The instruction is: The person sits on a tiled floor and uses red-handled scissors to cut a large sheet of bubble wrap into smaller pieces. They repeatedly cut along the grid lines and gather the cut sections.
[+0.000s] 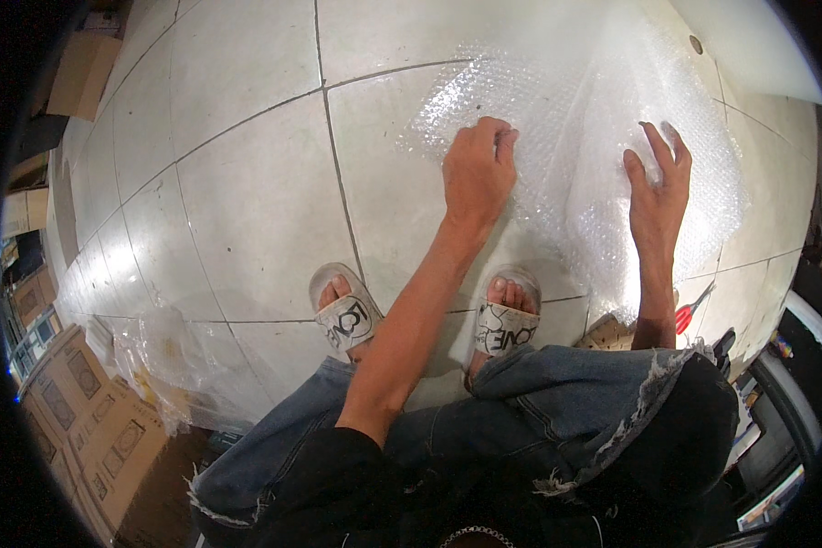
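A large clear sheet of bubble wrap (603,119) spreads over the tiled floor at the upper right, with folds bunched toward its right side. My left hand (480,175) is closed over the sheet's left part, thumb and forefinger pressed together. Whatever those fingers hold, if anything, is hidden. Farther right, my right hand (659,187) hovers or rests on the folded plastic with its fingers spread and slightly bent; whether it touches cannot be made out.
Red-handled scissors (685,318) lie right of my right forearm. Crumpled clear plastic (169,361) and a printed cardboard box (87,425) are at the lower left. More cardboard boxes (82,73) line the far left. My sandalled feet (345,306) stand on pale tiles (247,201).
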Action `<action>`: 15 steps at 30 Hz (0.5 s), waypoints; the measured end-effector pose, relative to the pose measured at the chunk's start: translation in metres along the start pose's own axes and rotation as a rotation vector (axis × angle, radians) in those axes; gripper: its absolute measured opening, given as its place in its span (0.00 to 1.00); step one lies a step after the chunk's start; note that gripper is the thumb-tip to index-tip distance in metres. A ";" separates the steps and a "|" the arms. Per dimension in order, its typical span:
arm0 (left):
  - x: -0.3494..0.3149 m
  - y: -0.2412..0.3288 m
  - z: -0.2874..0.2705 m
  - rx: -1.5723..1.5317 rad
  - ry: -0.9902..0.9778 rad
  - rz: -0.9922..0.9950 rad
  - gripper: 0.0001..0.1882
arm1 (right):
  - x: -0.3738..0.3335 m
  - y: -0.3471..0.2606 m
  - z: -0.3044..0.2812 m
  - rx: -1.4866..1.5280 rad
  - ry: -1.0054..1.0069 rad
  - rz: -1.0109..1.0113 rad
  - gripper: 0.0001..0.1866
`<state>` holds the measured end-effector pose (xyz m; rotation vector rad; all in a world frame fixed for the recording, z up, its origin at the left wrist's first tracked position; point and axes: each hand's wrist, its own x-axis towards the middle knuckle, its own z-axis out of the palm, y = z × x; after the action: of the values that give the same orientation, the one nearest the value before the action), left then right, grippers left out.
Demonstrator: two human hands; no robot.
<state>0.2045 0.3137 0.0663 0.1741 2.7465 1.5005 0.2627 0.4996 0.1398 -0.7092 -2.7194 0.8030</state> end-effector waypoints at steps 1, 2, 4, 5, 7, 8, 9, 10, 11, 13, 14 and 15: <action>-0.004 0.007 0.001 -0.044 -0.011 0.008 0.10 | 0.000 0.000 0.000 -0.014 0.011 -0.005 0.16; -0.008 0.013 0.001 -0.085 -0.020 0.014 0.10 | -0.001 0.000 0.001 -0.004 -0.012 -0.015 0.16; -0.018 0.024 0.008 -0.190 -0.001 0.056 0.11 | -0.003 0.002 0.004 0.015 -0.057 -0.034 0.15; -0.025 0.027 0.014 -0.255 -0.015 0.085 0.11 | -0.004 0.000 0.007 0.099 -0.083 0.002 0.15; -0.035 0.036 0.025 -0.392 -0.044 0.145 0.11 | -0.005 -0.004 0.010 0.263 -0.130 0.077 0.16; -0.036 0.040 0.026 -0.431 -0.101 0.177 0.12 | -0.005 -0.001 0.011 0.194 -0.115 0.045 0.19; -0.037 0.043 0.027 -0.469 -0.157 0.209 0.12 | -0.004 0.002 0.013 0.144 -0.099 0.033 0.20; -0.038 0.045 0.028 -0.506 -0.213 0.239 0.12 | -0.002 0.005 0.015 0.094 -0.085 0.022 0.21; -0.036 0.035 0.030 -0.387 -0.142 0.215 0.13 | 0.000 0.009 0.015 0.041 -0.066 0.011 0.21; -0.026 -0.001 0.026 -0.143 0.005 0.163 0.16 | 0.001 0.011 0.013 0.059 -0.034 0.043 0.21; -0.018 -0.006 0.024 0.025 0.153 0.098 0.16 | 0.001 0.011 0.008 0.062 -0.010 0.057 0.21; -0.011 -0.012 0.019 0.205 0.304 0.032 0.16 | 0.000 0.009 0.006 0.075 0.009 0.069 0.21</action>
<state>0.2156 0.3218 0.0457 -0.0128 3.1502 1.3489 0.2640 0.5040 0.1295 -0.7919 -2.6542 0.9105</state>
